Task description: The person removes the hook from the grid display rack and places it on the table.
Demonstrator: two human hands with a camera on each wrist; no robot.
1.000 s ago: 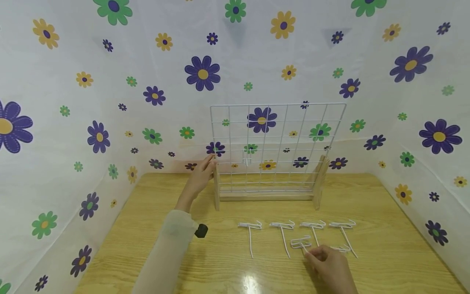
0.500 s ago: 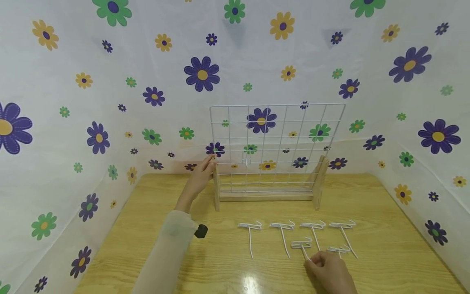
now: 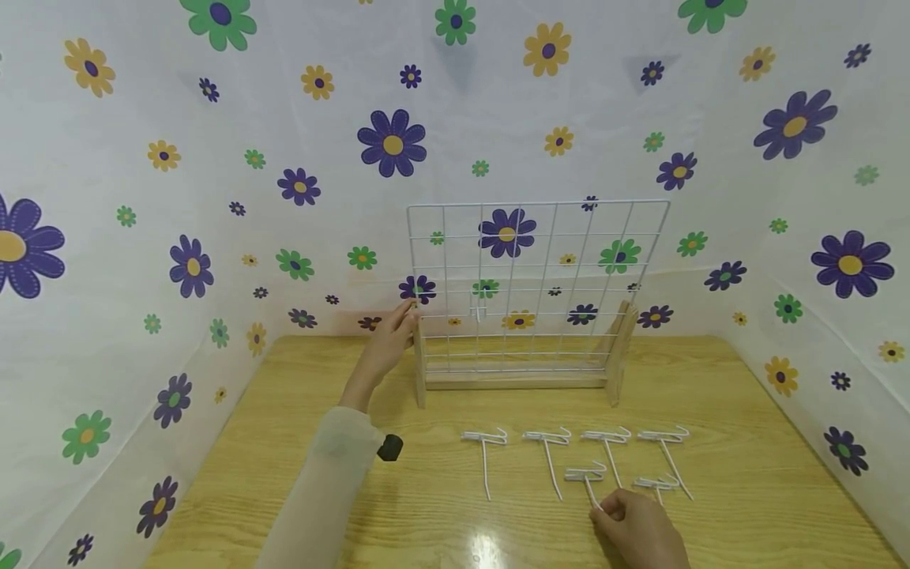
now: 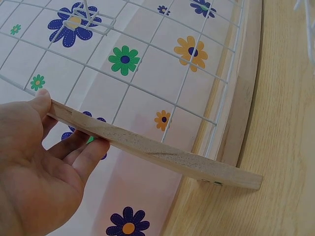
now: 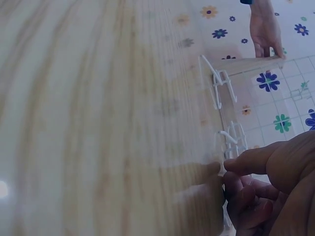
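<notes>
My left hand (image 3: 387, 340) grips the upper end of the left wooden upright (image 4: 162, 150) of a white wire grid rack (image 3: 540, 204). In the left wrist view, the thumb lies at the upright's tip and the fingers bend against its outer side. Down on the table, my right hand (image 3: 643, 528) pinches the stem of a white wire display hook (image 3: 586, 476) between thumb and finger. Its looped head points towards the rack. Behind that hand, another wire hook (image 3: 656, 484) is partly covered. One small hook (image 3: 478, 313) hangs on the grid, left of its middle.
Several white wire hooks lie in a row before the rack, from the leftmost hook (image 3: 485, 437) to the rightmost hook (image 3: 663, 435). The rack's right upright (image 3: 618, 363) stands on the wood-grain table (image 3: 298, 474). Flower-printed cloth (image 3: 469, 103) encloses the back and sides.
My right hand has shifted slightly towards the table's front edge, its pinched hook moving a little with it. More of the hook behind it shows now. My left hand stays put on the upright.
</notes>
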